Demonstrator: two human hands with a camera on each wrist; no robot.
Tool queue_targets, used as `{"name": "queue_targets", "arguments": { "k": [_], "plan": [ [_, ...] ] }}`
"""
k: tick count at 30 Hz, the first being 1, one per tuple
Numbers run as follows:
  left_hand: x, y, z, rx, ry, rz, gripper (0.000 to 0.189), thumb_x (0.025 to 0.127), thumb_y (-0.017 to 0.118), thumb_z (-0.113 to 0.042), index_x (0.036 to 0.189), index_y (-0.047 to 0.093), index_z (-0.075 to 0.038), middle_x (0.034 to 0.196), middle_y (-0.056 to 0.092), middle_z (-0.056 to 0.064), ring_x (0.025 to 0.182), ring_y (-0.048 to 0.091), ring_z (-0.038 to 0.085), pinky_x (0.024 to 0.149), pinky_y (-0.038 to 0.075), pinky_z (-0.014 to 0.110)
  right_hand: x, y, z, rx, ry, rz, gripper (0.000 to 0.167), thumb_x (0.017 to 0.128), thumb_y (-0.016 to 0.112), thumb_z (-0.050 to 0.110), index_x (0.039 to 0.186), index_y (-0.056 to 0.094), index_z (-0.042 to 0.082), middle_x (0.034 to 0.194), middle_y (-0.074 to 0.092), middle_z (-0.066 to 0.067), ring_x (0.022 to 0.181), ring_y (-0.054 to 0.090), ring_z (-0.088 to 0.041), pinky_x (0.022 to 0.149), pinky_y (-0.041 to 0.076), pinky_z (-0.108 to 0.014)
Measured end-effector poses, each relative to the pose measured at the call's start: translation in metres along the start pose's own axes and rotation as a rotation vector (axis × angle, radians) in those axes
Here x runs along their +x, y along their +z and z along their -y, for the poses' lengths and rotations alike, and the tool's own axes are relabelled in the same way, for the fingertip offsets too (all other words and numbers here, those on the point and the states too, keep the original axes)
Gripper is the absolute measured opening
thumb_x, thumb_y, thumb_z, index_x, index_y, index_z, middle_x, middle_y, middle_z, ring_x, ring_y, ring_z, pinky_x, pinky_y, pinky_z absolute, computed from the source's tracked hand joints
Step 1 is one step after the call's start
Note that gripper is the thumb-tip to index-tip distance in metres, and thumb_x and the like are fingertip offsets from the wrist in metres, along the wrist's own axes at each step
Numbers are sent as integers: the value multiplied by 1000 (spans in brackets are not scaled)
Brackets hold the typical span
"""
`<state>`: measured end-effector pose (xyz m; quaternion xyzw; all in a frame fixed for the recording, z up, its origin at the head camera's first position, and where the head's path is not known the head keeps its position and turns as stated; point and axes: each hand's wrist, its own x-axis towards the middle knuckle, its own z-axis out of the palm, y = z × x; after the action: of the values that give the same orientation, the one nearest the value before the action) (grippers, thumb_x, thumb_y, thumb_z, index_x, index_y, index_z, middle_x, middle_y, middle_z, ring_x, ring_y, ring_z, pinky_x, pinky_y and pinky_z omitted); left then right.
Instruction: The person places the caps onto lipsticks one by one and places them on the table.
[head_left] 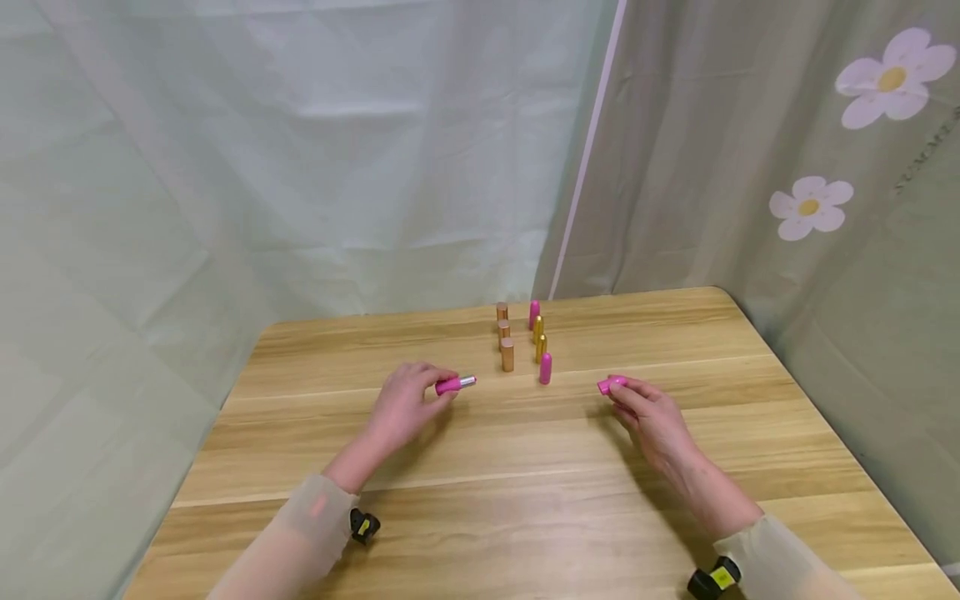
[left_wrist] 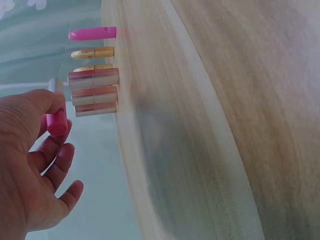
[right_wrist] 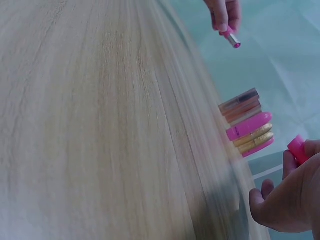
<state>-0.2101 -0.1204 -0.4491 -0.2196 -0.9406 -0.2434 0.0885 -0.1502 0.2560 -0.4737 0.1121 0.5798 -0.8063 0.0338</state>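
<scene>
My left hand (head_left: 405, 402) pinches the pink base of an uncapped lipstick (head_left: 455, 384), its silver collar pointing right. In my right hand (head_left: 654, 419) is the pink lipstick cap (head_left: 612, 384), held between thumb and fingers. Both hands are raised over the table, apart from each other. Between them stand two rows of upright lipstick tubes. The left row has rose-gold tubes, the nearest one (head_left: 507, 355) closest to my left hand. In the right row, a pink tube (head_left: 546, 368) stands in front, gold tubes (head_left: 542, 349) behind it, and another pink tube (head_left: 534, 315) at the back.
The wood-grain table (head_left: 495, 517) ends at a far edge just behind the tubes. Pale curtains (head_left: 420, 167) hang behind and beside it, printed with white flowers (head_left: 808, 208) on the right. A dark strap device (head_left: 364, 527) sits at each cuff.
</scene>
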Motion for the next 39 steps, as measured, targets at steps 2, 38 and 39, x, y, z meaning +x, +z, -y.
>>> {"name": "queue_targets", "arguments": {
  "k": [2, 38, 39],
  "plan": [
    [-1, 0, -3, 10, 4, 1, 29, 92, 78, -28, 119, 76, -18, 110, 70, 3, 104, 59, 28, 93, 46, 50, 0, 1, -1, 5, 4, -10, 12, 101, 67, 13, 111, 68, 8, 106, 72, 5, 108, 64, -8, 116, 36, -41],
    [13, 26, -79, -82, 128, 84, 16, 91, 80, -31, 105, 74, -24, 100, 68, -11, 100, 56, 15, 97, 44, 42, -9, 73, -19, 51, 36, 55, 27, 97, 68, 4, 121, 61, -5, 111, 69, -5, 111, 63, -23, 112, 40, -50],
    [13, 26, -79, -86, 126, 86, 17, 91, 80, -30, 105, 74, -24, 100, 67, -11, 100, 56, 15, 97, 44, 42, -9, 73, -20, 52, 38, 53, 27, 96, 68, 3, 121, 61, -5, 111, 68, -5, 109, 63, -22, 112, 41, -50]
  ]
}}
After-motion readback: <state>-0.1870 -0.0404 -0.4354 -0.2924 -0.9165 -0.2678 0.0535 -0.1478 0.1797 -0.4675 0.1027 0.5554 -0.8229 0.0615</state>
